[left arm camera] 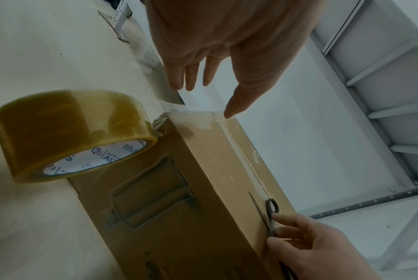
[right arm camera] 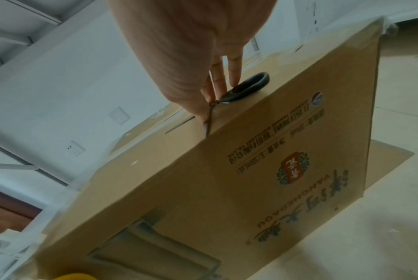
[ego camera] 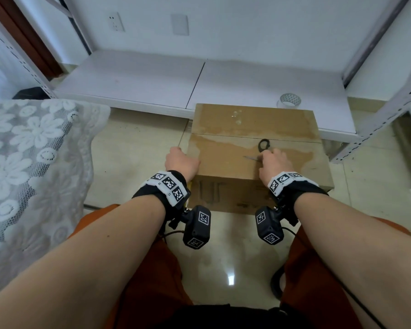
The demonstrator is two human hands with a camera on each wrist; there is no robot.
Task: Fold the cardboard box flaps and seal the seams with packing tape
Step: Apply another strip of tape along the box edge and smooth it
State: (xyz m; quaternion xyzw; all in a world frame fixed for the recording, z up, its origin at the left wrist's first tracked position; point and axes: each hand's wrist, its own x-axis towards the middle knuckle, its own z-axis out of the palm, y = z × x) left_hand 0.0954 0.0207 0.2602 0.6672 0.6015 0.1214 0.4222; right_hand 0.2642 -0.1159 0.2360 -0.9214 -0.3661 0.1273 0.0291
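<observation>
A brown cardboard box point(ego camera: 254, 129) point(left arm camera: 203, 170) point(right arm camera: 227, 170) stands on the tiled floor with its top flaps folded shut. Clear tape point(left arm camera: 241, 144) runs along the seam and over the left edge. A yellowish tape roll point(left arm camera: 71, 136) hangs beside the box's left side, hidden in the head view. My left hand point(ego camera: 180, 162) point(left arm camera: 203, 79) rests at the top left corner, fingers straight, index tip on the tape. Black-handled scissors point(ego camera: 262, 144) point(left arm camera: 271, 208) point(right arm camera: 248, 85) lie on the box top. My right hand point(ego camera: 272, 160) point(right arm camera: 212, 89) pinches them near the handle.
A second, clear tape roll point(ego camera: 288, 100) sits on the low white shelf board point(ego camera: 152, 77) right behind the box. A grey metal rack upright point(ego camera: 377, 129) stands at the right. A lace-covered surface point(ego camera: 29, 162) fills the left. My knees are just before the box.
</observation>
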